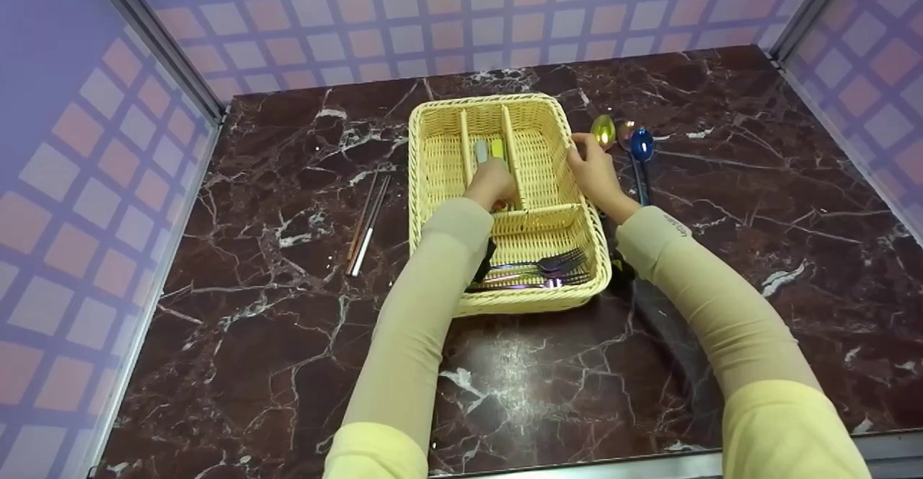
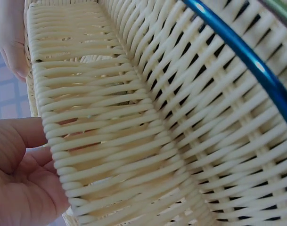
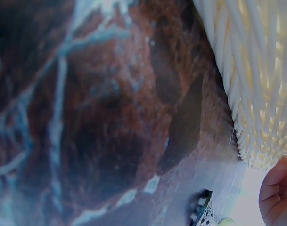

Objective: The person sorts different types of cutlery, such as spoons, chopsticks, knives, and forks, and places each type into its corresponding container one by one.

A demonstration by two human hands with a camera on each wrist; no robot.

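A cream woven cutlery basket (image 1: 508, 223) with several compartments stands on the marble top. My left hand (image 1: 495, 182) reaches down into its middle compartment, over utensils with a grey handle (image 1: 482, 150) and a yellow handle (image 1: 497, 148). In the left wrist view that hand (image 2: 25, 174) is partly behind the woven divider (image 2: 96, 127); its fingertips are hidden, and I cannot tell whether it holds a utensil. My right hand (image 1: 597, 176) grips the basket's right rim, with its fingers bent at the edge. Dark, shiny forks (image 1: 555, 262) lie in the front compartment.
Right of the basket lie several spoons, among them a gold spoon (image 1: 603, 130) and a blue spoon (image 1: 642, 145). To the left are chopsticks (image 1: 368, 226), some with white ends. Panels with a tile pattern (image 1: 404, 32) enclose the top at the back and sides.
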